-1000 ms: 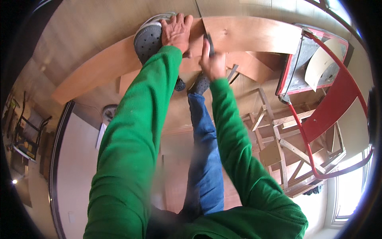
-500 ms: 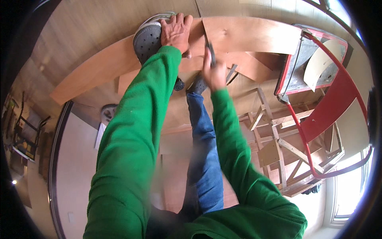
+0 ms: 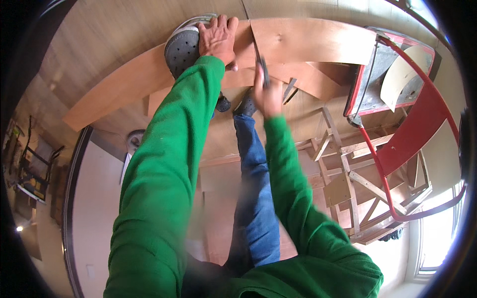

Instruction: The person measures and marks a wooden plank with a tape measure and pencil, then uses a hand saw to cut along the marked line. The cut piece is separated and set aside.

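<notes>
My left hand (image 3: 218, 39) lies flat, fingers spread, on a long light-brown wooden board (image 3: 318, 42), pressing beside a grey clog (image 3: 184, 52) that also rests on the board. My right hand (image 3: 269, 99), somewhat blurred, is wrapped round the dark handle of a handsaw (image 3: 264, 70). The thin blade shows nearly edge-on and runs away from me across the board, just right of my left hand. A dark line crosses the board at the blade; how deep the cut goes I cannot tell.
More board pieces (image 3: 313, 82) lie beneath. My other clog (image 3: 245, 104) stands on the floor near a narrow dark strip (image 3: 289, 88). At the right are a red-framed metal piece (image 3: 412, 129) with a flat base and a wooden slat frame (image 3: 348, 184). A white panel (image 3: 94, 198) stands left.
The saw handle and my right hand have shifted slightly toward me. My left hand and the clog keep their place on the board.
</notes>
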`<state>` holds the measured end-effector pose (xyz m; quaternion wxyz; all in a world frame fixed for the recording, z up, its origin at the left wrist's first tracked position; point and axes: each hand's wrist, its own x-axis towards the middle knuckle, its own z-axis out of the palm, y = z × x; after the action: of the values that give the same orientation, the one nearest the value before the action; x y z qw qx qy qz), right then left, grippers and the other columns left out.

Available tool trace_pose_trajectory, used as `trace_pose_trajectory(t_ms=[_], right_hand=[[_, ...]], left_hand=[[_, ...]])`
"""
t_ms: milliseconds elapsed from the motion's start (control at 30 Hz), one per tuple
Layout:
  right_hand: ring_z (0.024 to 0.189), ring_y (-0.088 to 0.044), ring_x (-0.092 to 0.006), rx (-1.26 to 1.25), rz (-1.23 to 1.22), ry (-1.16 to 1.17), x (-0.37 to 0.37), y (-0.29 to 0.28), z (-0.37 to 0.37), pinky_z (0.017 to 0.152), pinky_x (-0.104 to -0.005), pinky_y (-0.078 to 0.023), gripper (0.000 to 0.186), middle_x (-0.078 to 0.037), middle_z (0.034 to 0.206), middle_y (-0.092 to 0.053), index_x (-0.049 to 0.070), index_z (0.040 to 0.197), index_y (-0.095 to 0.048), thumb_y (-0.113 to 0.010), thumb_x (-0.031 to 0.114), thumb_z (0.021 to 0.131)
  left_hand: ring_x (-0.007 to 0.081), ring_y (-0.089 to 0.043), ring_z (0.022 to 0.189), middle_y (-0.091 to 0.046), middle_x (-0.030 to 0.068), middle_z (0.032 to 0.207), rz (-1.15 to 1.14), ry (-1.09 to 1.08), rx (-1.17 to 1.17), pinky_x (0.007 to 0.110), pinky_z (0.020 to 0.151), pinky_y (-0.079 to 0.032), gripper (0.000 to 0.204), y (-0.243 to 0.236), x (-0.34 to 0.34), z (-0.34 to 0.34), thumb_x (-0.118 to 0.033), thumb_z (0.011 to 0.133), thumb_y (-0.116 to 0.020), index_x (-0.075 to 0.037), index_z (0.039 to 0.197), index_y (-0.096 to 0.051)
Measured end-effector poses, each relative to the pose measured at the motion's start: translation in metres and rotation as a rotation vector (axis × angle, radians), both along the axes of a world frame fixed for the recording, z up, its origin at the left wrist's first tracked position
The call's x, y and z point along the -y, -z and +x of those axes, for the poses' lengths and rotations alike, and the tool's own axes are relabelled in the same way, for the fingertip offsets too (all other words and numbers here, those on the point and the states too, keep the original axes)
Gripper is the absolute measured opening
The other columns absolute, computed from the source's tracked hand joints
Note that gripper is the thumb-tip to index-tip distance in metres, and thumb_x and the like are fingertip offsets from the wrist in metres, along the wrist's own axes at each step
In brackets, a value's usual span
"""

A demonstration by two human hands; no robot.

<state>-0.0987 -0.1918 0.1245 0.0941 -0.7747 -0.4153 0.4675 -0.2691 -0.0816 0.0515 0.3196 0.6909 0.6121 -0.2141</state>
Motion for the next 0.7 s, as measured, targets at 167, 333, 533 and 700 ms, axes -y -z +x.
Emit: trace_pose_trajectory(t_ms=[167,333,533,700], right_hand=[[0.056,-0.068,-0.0434,-0.016,0.054,-0.034,0.024,0.004,0.007,0.055,-0.0529,-0.050,0.061,-0.032,0.067,-0.064,-0.004,0.074,-0.073,-0.067,0.045,0.110],[0.073,-0.075,-0.0506,0.121,-0.283,0.019,0.078,-0.159,0.017,0.062,-0.0523,-0.055,0.039,-0.035,0.079,-0.070,-0.007,0.091,-0.077,-0.072,0.027,0.107],[0.064,-0.073,-0.0483,0.189,-0.075,-0.118,0.012,0.018,0.002,0.058,-0.0541,-0.052,0.068,-0.033,0.066,-0.065,-0.007,0.072,-0.071,-0.064,0.048,0.111],[0.062,-0.073,-0.0434,0.159,-0.071,-0.195,0.032,-0.020,0.011,0.056,-0.0507,-0.052,0.058,-0.031,0.069,-0.069,-0.005,0.077,-0.074,-0.067,0.043,0.110]], left_hand=[[0.0309,-0.058,0.138,-0.060,0.0084,0.138,-0.047,0.025,-0.028,0.062,0.108,-0.043,0.118,-0.007,-0.006,0.000,-0.045,0.039,-0.111,-0.017,0.136,-0.049],[0.0319,-0.056,0.141,-0.060,0.0086,0.140,-0.073,0.002,-0.009,0.062,0.110,-0.042,0.117,-0.018,-0.009,0.001,-0.042,0.041,-0.110,-0.016,0.137,-0.049],[0.0340,-0.057,0.142,-0.061,0.0097,0.140,-0.015,0.008,0.007,0.064,0.109,-0.043,0.116,-0.003,-0.002,-0.002,-0.042,0.042,-0.111,-0.016,0.137,-0.049],[0.0329,-0.056,0.142,-0.060,0.0090,0.142,-0.053,0.021,-0.008,0.064,0.112,-0.042,0.121,-0.011,-0.008,-0.001,-0.044,0.041,-0.111,-0.016,0.140,-0.048]])
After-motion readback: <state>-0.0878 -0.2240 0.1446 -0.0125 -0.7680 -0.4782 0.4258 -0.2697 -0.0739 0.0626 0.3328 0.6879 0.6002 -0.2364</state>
